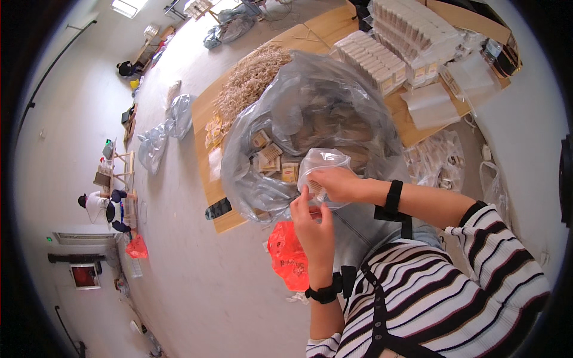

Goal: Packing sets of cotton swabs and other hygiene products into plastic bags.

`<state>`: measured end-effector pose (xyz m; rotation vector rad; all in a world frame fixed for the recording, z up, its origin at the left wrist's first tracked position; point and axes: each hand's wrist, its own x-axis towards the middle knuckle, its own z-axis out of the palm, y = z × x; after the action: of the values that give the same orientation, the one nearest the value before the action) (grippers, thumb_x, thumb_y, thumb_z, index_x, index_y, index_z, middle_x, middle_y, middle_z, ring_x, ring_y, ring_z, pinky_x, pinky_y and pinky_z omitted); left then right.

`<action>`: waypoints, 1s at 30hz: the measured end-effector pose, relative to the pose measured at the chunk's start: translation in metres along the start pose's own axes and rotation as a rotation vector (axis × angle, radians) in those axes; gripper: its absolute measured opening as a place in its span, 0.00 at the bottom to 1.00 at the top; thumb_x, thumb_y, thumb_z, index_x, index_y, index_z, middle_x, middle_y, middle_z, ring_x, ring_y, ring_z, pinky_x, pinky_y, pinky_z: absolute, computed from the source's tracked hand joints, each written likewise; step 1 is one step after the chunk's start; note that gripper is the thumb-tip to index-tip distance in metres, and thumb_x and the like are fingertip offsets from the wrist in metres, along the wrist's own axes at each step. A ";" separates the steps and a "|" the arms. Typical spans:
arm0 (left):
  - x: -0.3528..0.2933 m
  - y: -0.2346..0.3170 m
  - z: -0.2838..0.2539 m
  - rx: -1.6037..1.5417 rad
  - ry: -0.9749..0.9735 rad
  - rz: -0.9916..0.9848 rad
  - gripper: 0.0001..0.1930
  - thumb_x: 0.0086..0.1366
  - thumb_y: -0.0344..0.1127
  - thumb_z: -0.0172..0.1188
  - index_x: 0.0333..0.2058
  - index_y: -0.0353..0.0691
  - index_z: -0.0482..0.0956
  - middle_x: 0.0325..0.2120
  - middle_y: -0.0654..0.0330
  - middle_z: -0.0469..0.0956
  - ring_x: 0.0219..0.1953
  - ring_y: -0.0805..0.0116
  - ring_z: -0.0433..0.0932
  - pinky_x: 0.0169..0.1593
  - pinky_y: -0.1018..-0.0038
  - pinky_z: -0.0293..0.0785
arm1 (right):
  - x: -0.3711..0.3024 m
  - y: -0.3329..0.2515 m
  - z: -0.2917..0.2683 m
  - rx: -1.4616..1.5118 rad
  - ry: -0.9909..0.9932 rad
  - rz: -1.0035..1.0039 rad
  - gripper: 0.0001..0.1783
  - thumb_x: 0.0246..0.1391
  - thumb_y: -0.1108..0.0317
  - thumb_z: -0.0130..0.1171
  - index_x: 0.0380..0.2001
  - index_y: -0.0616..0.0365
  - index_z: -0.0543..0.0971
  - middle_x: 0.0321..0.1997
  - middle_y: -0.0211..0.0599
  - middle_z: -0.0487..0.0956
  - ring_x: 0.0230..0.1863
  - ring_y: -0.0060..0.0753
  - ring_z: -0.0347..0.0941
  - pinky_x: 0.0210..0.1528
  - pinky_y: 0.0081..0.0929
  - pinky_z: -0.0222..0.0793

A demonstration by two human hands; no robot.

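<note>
A clear plastic bag (324, 157) hangs in front of me over the near edge of a big grey plastic sack (239, 170). My right hand (338, 184) reaches into the clear bag, its fingers closed on a small pack of thin sticks (317, 188), partly hidden by the film. From below, my left hand (311, 227) grips the bag's lower left side between its fingers. Inside the grey sack, just left of my hands, lie several small cream-and-yellow packs (289, 172), some loosely stacked.
A heap of loose thin sticks (253, 77) covers the left of the wooden table (206, 113). Rows of wrapped packs (373, 59) and clear plastic sheets (430, 106) lie at right. A red plastic bag (287, 253) sits below the table edge. Another person (107, 209) works far left.
</note>
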<state>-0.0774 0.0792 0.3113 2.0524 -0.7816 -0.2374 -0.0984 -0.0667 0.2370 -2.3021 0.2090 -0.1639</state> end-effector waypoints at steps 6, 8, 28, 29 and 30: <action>0.000 -0.002 0.001 -0.026 -0.018 0.008 0.26 0.58 0.22 0.57 0.58 0.34 0.69 0.45 0.57 0.72 0.34 0.72 0.76 0.39 0.76 0.75 | 0.009 -0.005 -0.002 -0.021 -0.039 0.093 0.16 0.44 0.73 0.59 0.40 0.62 0.75 0.42 0.52 0.79 0.47 0.56 0.75 0.46 0.46 0.71; 0.000 0.002 -0.002 -0.055 -0.036 0.001 0.27 0.58 0.21 0.57 0.58 0.34 0.69 0.45 0.57 0.72 0.34 0.72 0.76 0.40 0.76 0.75 | 0.019 -0.014 -0.011 -0.015 -0.111 0.203 0.16 0.44 0.72 0.60 0.40 0.62 0.76 0.41 0.53 0.79 0.47 0.56 0.75 0.45 0.46 0.71; 0.143 -0.185 0.025 0.265 0.164 -0.119 0.17 0.57 0.38 0.61 0.39 0.30 0.75 0.36 0.48 0.79 0.37 0.54 0.79 0.44 0.63 0.74 | 0.009 -0.025 -0.047 -0.028 -0.268 -0.059 0.08 0.47 0.77 0.55 0.34 0.64 0.78 0.38 0.51 0.79 0.41 0.55 0.76 0.42 0.43 0.72; 0.147 -0.190 0.032 0.264 0.167 -0.123 0.17 0.57 0.38 0.61 0.39 0.30 0.75 0.36 0.48 0.79 0.37 0.54 0.79 0.44 0.63 0.74 | 0.004 -0.033 -0.058 -0.028 -0.273 -0.061 0.08 0.47 0.77 0.55 0.34 0.64 0.78 0.38 0.51 0.79 0.41 0.55 0.76 0.42 0.43 0.72; 0.150 -0.192 0.040 0.403 0.080 -0.217 0.20 0.54 0.40 0.63 0.40 0.30 0.74 0.37 0.45 0.78 0.40 0.49 0.78 0.47 0.60 0.73 | -0.004 -0.042 -0.068 0.071 -0.129 -0.137 0.09 0.49 0.77 0.55 0.36 0.64 0.78 0.38 0.50 0.79 0.40 0.54 0.76 0.42 0.43 0.72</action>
<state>0.1062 0.0363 0.1526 2.5153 -0.5913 -0.1234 -0.1107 -0.0871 0.3139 -2.2466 -0.0207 -0.0901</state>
